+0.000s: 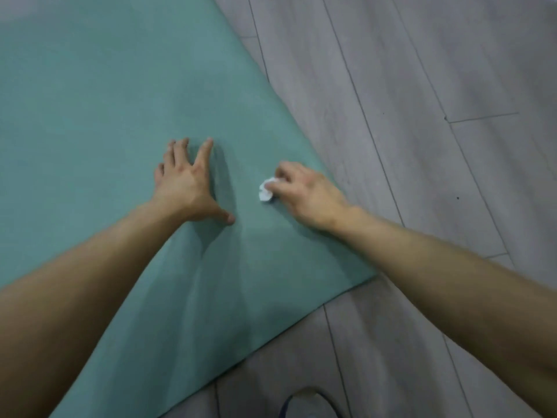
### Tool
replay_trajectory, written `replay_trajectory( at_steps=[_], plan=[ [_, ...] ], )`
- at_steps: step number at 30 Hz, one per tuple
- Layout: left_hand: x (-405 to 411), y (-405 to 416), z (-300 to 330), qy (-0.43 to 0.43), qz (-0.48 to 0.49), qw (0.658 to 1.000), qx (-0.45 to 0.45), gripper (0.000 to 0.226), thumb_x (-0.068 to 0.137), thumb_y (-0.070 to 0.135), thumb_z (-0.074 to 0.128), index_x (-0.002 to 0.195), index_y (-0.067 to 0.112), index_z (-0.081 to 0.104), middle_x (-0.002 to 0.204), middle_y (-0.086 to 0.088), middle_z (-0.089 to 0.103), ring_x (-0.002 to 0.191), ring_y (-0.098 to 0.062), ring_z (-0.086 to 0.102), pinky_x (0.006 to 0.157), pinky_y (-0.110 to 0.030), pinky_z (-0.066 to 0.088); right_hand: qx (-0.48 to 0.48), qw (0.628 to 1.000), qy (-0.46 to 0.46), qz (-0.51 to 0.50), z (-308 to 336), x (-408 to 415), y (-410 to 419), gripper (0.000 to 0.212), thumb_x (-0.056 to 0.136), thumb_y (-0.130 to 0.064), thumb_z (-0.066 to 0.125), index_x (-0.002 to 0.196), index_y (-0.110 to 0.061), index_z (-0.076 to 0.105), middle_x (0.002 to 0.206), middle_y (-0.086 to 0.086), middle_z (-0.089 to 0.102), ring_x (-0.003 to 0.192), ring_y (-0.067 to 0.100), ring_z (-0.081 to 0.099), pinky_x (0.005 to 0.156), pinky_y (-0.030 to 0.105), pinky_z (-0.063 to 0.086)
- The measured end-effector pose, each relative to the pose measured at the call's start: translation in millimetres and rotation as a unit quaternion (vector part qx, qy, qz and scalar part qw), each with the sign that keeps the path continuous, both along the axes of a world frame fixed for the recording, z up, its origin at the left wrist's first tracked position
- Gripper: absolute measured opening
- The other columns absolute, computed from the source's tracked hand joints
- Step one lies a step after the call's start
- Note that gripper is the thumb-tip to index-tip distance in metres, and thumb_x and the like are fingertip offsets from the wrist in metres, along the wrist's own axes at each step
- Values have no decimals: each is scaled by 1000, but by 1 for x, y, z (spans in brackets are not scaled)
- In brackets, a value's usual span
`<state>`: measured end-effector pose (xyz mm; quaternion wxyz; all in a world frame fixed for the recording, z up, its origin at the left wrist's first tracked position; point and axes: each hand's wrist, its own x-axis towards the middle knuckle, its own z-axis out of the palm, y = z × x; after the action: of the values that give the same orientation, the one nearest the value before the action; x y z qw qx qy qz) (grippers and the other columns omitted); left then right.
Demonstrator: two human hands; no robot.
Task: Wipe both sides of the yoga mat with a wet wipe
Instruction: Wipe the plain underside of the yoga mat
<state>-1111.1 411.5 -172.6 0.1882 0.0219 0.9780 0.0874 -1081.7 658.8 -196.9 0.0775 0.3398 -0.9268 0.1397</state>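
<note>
1. The yoga mat (120, 101) lies flat on the floor (422, 86).
2. The left hand (184, 182) presses it, fingers spread.
3. The right hand (304, 191) pinches a crumpled wet wipe (265, 192) against it.
4. 1 side is seemingly underway; the underside remains.

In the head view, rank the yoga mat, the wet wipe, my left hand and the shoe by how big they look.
1. yoga mat
2. left hand
3. shoe, cut off by the frame edge, so unsure
4. wet wipe, partly hidden in the right hand
</note>
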Motion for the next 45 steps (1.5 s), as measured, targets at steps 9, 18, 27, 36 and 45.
replay_trajectory(
  at_steps=[9, 18, 27, 36, 45],
  plan=[
    [-62, -8, -8, -251, 30, 965, -64, 197, 6, 88, 84, 133, 40, -58, 145, -20, -61, 143, -44, -46, 112, -84, -3, -64, 987, -86, -120, 6, 83, 24, 27, 103, -15, 57, 123, -20, 75, 98, 8, 59, 87, 33, 59, 72, 45, 50],
    [-66, -5, -7, -290, 31, 955, -50, 196, 7, 86, 86, 127, 40, -62, 138, -20, -65, 137, -45, -52, 111, -83, -6, -153, 962, -56, -219, 5, -117, 1, 21, 96, -15, 70, 113, -16, 82, 100, 10, 66, 93, 30, 63, 81, 43, 53],
    [-63, -4, -11, -290, 38, 956, -30, 196, 7, 84, 86, 128, 40, -62, 138, -19, -67, 135, -43, -55, 111, -83, -10, -149, 955, -86, -242, 12, 4, 48, 55, 85, 17, 63, 124, -17, 78, 115, 5, 71, 107, 27, 61, 95, 34, 51],
    [-60, -3, -11, -274, 29, 961, -21, 196, 7, 85, 85, 133, 40, -58, 141, -19, -64, 137, -43, -54, 110, -84, -8, -159, 952, -72, -252, 13, -95, 10, 37, 94, 0, 62, 122, -15, 79, 105, 8, 67, 98, 26, 63, 88, 31, 51],
    [-61, -8, -13, -276, 17, 961, 2, 194, 14, 83, 89, 131, 39, -59, 137, -20, -67, 131, -44, -58, 108, -82, -16, -52, 995, -5, -87, 8, -103, -20, 25, 92, -1, 59, 107, -9, 77, 101, 17, 63, 94, 35, 60, 74, 44, 53]
  ],
)
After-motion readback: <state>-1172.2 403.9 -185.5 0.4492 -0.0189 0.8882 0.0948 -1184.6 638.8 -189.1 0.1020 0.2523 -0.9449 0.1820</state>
